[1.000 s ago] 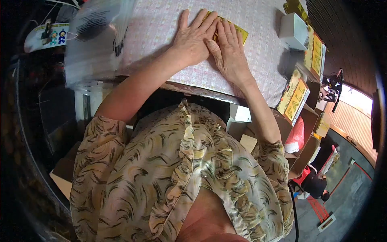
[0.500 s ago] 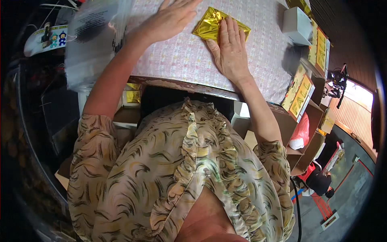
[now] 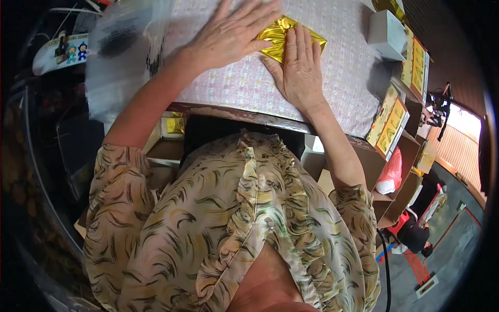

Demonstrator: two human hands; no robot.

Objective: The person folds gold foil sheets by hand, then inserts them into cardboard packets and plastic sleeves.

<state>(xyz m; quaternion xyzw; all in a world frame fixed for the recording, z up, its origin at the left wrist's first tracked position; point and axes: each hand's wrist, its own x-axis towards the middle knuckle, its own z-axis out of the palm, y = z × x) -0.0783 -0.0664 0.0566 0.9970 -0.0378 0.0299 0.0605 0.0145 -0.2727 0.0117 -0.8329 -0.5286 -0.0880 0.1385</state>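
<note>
Room between gold foil [image 3: 279, 35] and near table edge [image 3: 228, 114]

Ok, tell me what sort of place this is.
Probably a small packing or craft workspace, though I can't be sure. Gold foil lies under the right hand on a cloth-covered table, with clear plastic to the left and cardboard boxes to the right.

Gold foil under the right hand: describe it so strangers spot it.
On the pale tablecloth, find the right hand. Shiny gold foil lies beneath it. Unlike the gold pieces lower left and upper right, this has a hand on it.
</note>
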